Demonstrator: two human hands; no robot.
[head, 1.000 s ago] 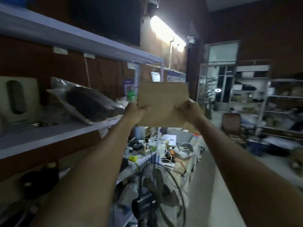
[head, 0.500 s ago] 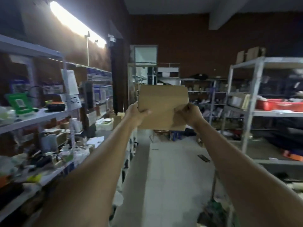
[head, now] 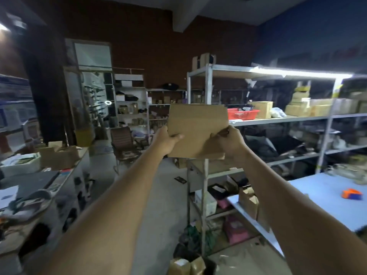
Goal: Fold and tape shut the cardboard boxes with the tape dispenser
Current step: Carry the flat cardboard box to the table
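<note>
A flat brown cardboard box (head: pixel 196 126) is held up at arm's length in front of me, its broad face toward the camera. My left hand (head: pixel 166 140) grips its lower left edge, thumb across the front. My right hand (head: pixel 230 142) grips the lower right corner, fingers curled round the edge. An orange and blue tape dispenser (head: pixel 351 193) lies on the light blue table (head: pixel 317 195) at the right, well below and apart from both hands.
A metal shelving rack (head: pixel 206 120) with boxes and a red tray (head: pixel 243 114) stands straight ahead and to the right. A cluttered workbench (head: pixel 35 187) runs along the left. A brown chair (head: pixel 123 143) stands in the aisle beyond. Small boxes (head: pixel 186 264) sit on the floor.
The view has swung further right, from the left benches to the metal rack and blue table. Both hands keep the same grip on the cardboard box.
</note>
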